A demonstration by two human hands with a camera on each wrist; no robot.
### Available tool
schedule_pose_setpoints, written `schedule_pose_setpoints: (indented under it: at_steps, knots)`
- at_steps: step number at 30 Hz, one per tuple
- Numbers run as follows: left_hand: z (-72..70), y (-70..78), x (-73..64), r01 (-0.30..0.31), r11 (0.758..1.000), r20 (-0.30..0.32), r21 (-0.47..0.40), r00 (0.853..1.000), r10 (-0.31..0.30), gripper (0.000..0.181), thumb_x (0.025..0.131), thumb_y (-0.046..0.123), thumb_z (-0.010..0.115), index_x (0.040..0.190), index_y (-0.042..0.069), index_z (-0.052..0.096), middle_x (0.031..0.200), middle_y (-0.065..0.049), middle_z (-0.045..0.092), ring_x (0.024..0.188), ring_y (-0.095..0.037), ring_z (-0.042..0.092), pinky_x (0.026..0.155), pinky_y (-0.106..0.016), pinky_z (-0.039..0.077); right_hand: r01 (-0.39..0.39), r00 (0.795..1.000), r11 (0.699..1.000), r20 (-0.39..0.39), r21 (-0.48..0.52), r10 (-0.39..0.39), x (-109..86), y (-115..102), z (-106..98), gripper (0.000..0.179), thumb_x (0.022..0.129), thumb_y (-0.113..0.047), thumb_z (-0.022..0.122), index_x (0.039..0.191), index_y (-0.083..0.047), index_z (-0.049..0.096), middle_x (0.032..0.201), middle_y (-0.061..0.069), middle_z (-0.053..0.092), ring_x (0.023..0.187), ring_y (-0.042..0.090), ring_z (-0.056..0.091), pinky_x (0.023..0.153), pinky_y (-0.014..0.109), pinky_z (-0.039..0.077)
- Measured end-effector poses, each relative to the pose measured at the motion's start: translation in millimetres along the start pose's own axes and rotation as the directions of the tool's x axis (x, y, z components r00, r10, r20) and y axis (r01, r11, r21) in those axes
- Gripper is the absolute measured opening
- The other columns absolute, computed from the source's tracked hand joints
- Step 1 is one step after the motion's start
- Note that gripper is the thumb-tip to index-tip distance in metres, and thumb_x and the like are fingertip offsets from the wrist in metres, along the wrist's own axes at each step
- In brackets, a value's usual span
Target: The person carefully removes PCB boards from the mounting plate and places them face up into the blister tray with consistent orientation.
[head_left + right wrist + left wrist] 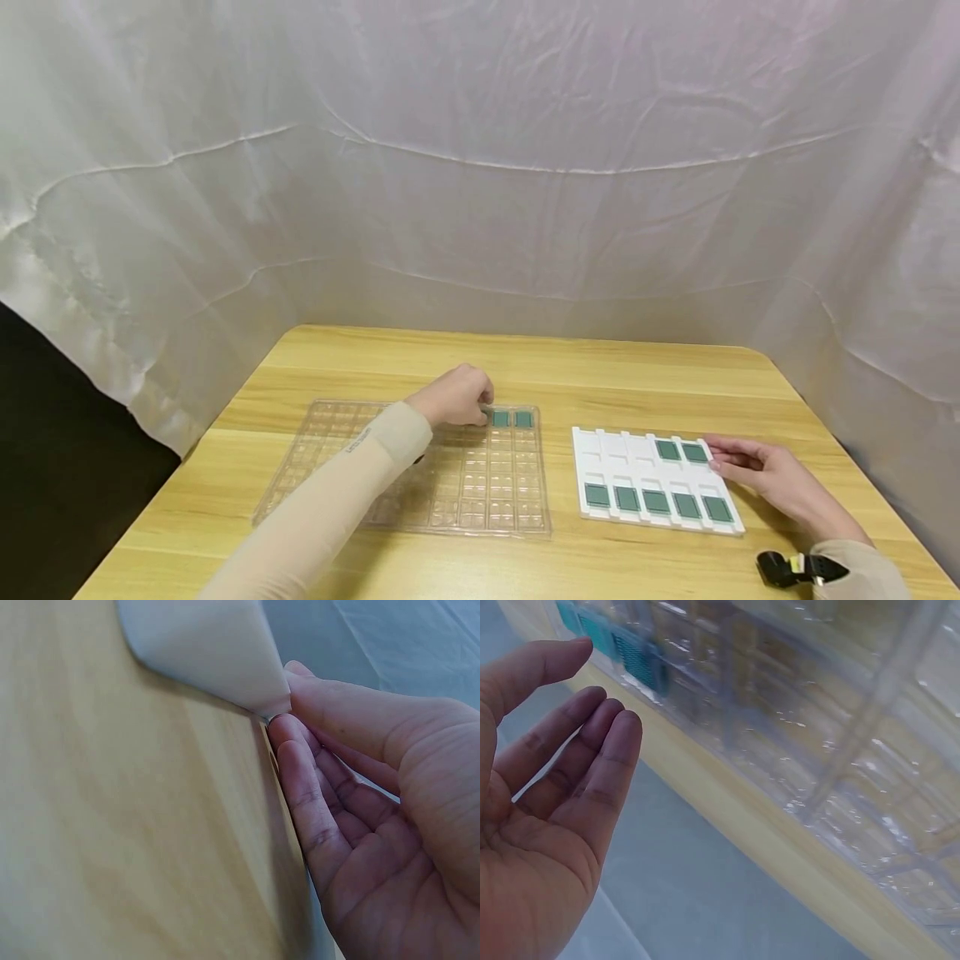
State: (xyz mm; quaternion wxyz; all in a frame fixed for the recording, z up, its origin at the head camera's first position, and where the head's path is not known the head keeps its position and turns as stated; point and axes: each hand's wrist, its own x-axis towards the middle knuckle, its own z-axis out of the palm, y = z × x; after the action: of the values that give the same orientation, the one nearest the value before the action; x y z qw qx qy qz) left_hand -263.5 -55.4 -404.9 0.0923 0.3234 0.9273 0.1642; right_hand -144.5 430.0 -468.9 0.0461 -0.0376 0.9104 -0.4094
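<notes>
My left hand (459,396) hovers over the back row of a clear plastic tray (534,475) divided into small pockets. Its thumb and fingers are apart with nothing between them in the left wrist view. Beside the fingertips, a green square chip (639,664) sits in a pocket, in line with two more at the tray's back right corner. At the right, my right hand (772,475) holds the end of a white tray (622,462), thumb and fingertips at its edge (281,690). Two green chips (681,451) lie in its back row, several (627,498) in its front row.
Both trays lie on a wooden table (660,375), the clear one left of the white one. Pale cloth (480,208) hangs behind the table and along its sides. A black device (798,569) is strapped on the right wrist.
</notes>
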Motion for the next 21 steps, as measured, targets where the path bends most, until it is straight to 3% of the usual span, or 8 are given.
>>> schedule_pose_setpoints:
  at_steps: [8, 11, 14, 15, 19, 21]
  knots:
    - [-3.0, 13.7, 9.9, -0.038, 0.999, -0.004, 0.007, 0.999, 0.038, 0.012, 0.092, 0.008, 0.082, 0.103, 0.003, 0.079, 0.111, -0.009, 0.079, 0.102, -0.020, 0.069, 0.099, -0.041, 0.058, -0.012, 1.000, 1.000, 0.001, 0.024, 0.012, 1.1, -2, 1, 0.060, 0.101, -0.026, 0.076, 0.147, 0.007, 0.059, 0.133, 0.015, 0.075, 0.104, -0.015, 0.063, 0.087, 0.005, 0.047]
    - [-2.5, 21.0, 15.1, -0.063, 0.998, 0.001, 0.024, 0.998, 0.063, 0.007, 0.093, 0.008, 0.080, 0.091, 0.005, 0.074, 0.095, -0.002, 0.072, 0.088, -0.013, 0.058, 0.088, -0.033, 0.055, -0.018, 1.000, 0.999, 0.010, 0.032, 0.018, 1.6, -2, 2, 0.060, 0.101, -0.026, 0.075, 0.148, 0.007, 0.058, 0.132, 0.013, 0.076, 0.103, -0.014, 0.064, 0.086, 0.006, 0.047]
    - [-0.3, 29.1, 21.9, -0.090, 0.995, 0.012, 0.036, 0.996, 0.090, 0.023, 0.094, 0.010, 0.079, 0.081, 0.007, 0.060, 0.081, 0.003, 0.054, 0.078, -0.011, 0.043, 0.077, -0.029, 0.042, -0.021, 1.000, 0.999, 0.010, 0.037, 0.021, 2.1, -2, 3, 0.059, 0.102, -0.025, 0.075, 0.148, 0.008, 0.057, 0.131, 0.013, 0.076, 0.102, -0.013, 0.065, 0.086, 0.006, 0.048]
    - [0.6, 32.3, 24.2, -0.099, 0.994, 0.009, 0.044, 0.995, 0.099, 0.022, 0.094, 0.011, 0.079, 0.081, 0.007, 0.061, 0.081, 0.004, 0.054, 0.078, -0.010, 0.043, 0.076, -0.028, 0.041, -0.016, 1.000, 0.999, 0.011, 0.033, 0.016, 2.2, -1, 3, 0.059, 0.102, -0.024, 0.074, 0.148, 0.009, 0.057, 0.131, 0.015, 0.076, 0.102, -0.013, 0.065, 0.086, 0.006, 0.048]
    - [5.4, 47.4, 34.6, -0.141, 0.988, -0.005, 0.064, 0.990, 0.142, 0.010, 0.093, 0.013, 0.080, 0.091, 0.005, 0.074, 0.092, 0.000, 0.073, 0.084, -0.009, 0.058, 0.083, -0.026, 0.053, -0.004, 1.000, 1.000, 0.009, 0.018, 0.004, 2.0, -1, 2, 0.057, 0.103, -0.023, 0.073, 0.147, 0.010, 0.057, 0.132, 0.020, 0.075, 0.101, -0.013, 0.065, 0.084, 0.006, 0.048]
    - [8.2, 56.6, 39.8, -0.157, 0.984, -0.018, 0.083, 0.987, 0.159, 0.015, 0.093, 0.015, 0.082, 0.104, 0.006, 0.080, 0.108, -0.003, 0.080, 0.094, -0.010, 0.065, 0.092, -0.028, 0.057, -0.011, 1.000, 1.000, 0.006, 0.018, 0.011, 1.6, -1, 2, 0.058, 0.103, -0.023, 0.074, 0.147, 0.009, 0.057, 0.132, 0.019, 0.075, 0.101, -0.013, 0.065, 0.085, 0.006, 0.048]
